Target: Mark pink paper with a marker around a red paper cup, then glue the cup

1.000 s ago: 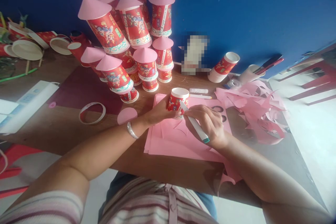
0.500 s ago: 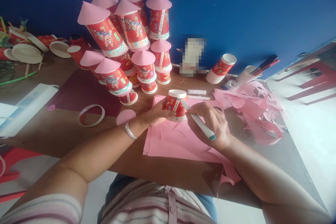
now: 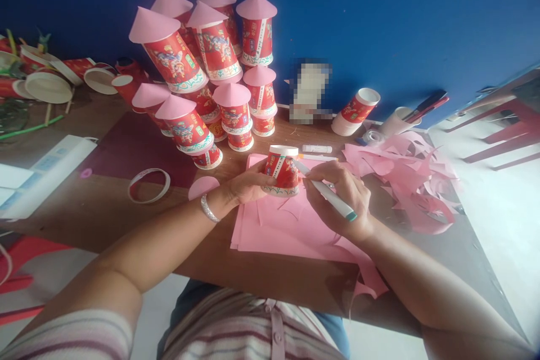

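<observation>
My left hand (image 3: 248,184) is closed round a red paper cup (image 3: 283,173) with a white rim and green marks along its lower white band. Pinched in my right hand (image 3: 343,197) is a white marker (image 3: 333,198) with a green end, slanting up toward the cup's upper right side. Whether its tip touches the cup I cannot tell. Beneath both hands lie pink paper sheets (image 3: 270,230). Just left of my left wrist, a pink paper disc (image 3: 202,187) is partly hidden by it.
Stacked red cups with pink cone tops (image 3: 179,124) stand at the back left. Behind the sheets lie a white tube (image 3: 316,149) and a thin pen. Pink scraps (image 3: 415,180), a tape roll (image 3: 373,136) and a pen cup (image 3: 399,119) are at the right. A paper ring (image 3: 149,185) lies left.
The cup has turned in my left hand, so its white strip sits further left. My right hand and the marker have shifted slightly right and down.
</observation>
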Demonstrator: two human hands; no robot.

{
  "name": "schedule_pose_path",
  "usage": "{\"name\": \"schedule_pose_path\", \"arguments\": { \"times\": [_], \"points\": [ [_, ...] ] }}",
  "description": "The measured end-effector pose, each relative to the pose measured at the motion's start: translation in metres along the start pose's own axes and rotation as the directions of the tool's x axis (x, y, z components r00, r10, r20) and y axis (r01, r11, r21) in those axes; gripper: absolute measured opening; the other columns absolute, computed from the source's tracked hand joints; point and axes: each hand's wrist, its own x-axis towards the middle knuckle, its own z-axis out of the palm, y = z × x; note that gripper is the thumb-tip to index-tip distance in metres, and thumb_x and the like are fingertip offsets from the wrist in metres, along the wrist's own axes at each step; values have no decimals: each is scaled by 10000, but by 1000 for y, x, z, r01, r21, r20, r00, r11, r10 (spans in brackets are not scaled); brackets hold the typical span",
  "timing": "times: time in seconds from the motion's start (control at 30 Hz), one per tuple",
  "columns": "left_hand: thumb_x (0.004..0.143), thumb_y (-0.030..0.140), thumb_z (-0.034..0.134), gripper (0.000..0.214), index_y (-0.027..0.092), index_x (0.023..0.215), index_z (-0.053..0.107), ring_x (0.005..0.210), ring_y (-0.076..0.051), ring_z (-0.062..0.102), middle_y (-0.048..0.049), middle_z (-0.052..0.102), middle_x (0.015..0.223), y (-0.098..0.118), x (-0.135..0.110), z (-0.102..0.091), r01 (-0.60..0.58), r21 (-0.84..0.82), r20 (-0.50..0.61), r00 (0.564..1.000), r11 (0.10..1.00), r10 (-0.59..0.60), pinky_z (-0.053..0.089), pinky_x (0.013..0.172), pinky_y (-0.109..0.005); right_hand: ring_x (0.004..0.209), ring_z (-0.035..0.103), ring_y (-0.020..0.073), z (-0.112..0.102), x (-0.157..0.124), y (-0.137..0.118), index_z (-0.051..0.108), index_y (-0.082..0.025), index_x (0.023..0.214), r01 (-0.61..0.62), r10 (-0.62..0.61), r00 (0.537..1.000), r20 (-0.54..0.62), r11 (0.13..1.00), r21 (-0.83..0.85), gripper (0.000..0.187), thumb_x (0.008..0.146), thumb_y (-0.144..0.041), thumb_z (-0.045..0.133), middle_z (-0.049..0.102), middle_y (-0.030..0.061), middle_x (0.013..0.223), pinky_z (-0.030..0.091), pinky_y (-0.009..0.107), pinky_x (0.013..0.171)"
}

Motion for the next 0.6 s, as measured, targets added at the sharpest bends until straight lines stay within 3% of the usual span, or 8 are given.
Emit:
{"name": "schedule_pose_path", "arguments": {
  "times": [0.3, 0.6],
  "points": [
    [628, 418, 1055, 462, 239, 1013, 872, 982, -257, 807, -68, 841, 990, 0, 0, 0, -1, -23, -9, 1000, 1000, 1, 673, 992, -465, 669, 726, 140, 0, 0, 1, 611, -254, 1058, 7, -7, 1000, -6, 1000, -31, 167, 1032, -93, 651, 733, -31, 819, 555, 255, 578],
    [718, 311, 974, 419, 191, 1092, 827, 1143, -332, 812, -110, 855, 1135, -6, 0, -10, -20, -80, 52, 998, 997, 24, 642, 1081, -532, 652, 731, 146, -3, 3, 2, 665, -250, 1016, -8, 8, 1000, 1, 1000, -1, 162, 998, -89, 662, 745, -31, 795, 583, 258, 587]
  ]
}}
